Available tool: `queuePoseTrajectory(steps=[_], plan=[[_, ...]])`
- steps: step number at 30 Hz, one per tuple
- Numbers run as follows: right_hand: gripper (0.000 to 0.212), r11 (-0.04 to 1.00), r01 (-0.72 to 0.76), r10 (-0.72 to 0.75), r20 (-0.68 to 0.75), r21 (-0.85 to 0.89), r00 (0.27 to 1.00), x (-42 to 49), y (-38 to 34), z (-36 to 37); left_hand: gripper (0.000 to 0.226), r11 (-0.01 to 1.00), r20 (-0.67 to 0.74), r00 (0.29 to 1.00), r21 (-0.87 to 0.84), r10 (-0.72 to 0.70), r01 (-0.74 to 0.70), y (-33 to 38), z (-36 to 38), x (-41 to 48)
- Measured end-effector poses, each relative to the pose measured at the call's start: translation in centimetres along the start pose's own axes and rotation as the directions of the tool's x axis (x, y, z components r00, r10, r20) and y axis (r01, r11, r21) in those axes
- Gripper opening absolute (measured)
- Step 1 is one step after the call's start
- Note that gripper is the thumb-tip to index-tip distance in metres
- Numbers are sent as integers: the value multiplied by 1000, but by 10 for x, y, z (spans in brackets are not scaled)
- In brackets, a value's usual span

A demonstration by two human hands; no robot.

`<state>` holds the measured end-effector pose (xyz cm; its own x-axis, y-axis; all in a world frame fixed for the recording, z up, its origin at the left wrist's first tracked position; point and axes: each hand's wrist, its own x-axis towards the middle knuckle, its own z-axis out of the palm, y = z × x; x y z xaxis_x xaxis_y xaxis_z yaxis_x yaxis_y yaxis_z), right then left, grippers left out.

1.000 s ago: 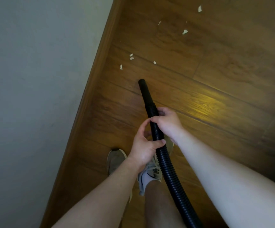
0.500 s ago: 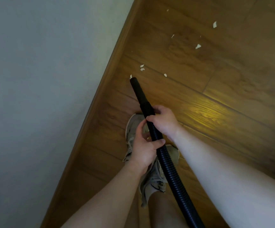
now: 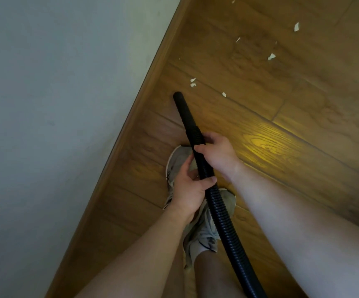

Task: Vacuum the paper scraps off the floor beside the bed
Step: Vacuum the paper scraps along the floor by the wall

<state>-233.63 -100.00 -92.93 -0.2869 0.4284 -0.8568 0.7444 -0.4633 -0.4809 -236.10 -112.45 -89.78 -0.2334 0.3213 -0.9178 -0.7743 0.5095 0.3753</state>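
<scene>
I hold a black ribbed vacuum hose (image 3: 221,211) with both hands. My right hand (image 3: 217,154) grips it just behind the smooth black nozzle (image 3: 184,112); my left hand (image 3: 189,188) grips it lower, from the left side. The nozzle tip points at the wooden floor (image 3: 303,104) close to the baseboard. Several white paper scraps lie beyond the tip: a pair (image 3: 193,82) just up and right of it, one (image 3: 224,94) further right, and others (image 3: 271,57) farther away.
A pale wall (image 3: 56,104) fills the left, met by a wooden baseboard (image 3: 144,87) running diagonally. My feet in light sneakers (image 3: 176,164) stand under the hose. A bright light patch (image 3: 264,145) shines on the floorboards.
The scrap that lay at the nozzle tip near the baseboard is gone. The nozzle has shifted slightly along the floor; both hands keep the same grip.
</scene>
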Motion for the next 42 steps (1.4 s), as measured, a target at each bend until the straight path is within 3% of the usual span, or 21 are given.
queuePoseTrajectory(steps=[14,22,27,36,42], plan=[[42,998,-32,38,-128,50,991,9,-5,-24,82,994,35,998,92,-53,50,18,29,3],[36,993,-36,52,-137,116,989,16,-17,-23,104,995,125,988,53,-94,88,34,38,-5],[33,996,-24,37,-144,91,989,30,-41,-21,97,992,158,982,-63,-102,113,55,29,9],[35,1000,-21,20,-101,-2,995,50,-83,-16,98,997,103,993,43,-63,59,89,19,22],[35,998,-52,47,-118,-36,992,37,-63,-35,95,989,149,982,108,-113,97,76,32,7]])
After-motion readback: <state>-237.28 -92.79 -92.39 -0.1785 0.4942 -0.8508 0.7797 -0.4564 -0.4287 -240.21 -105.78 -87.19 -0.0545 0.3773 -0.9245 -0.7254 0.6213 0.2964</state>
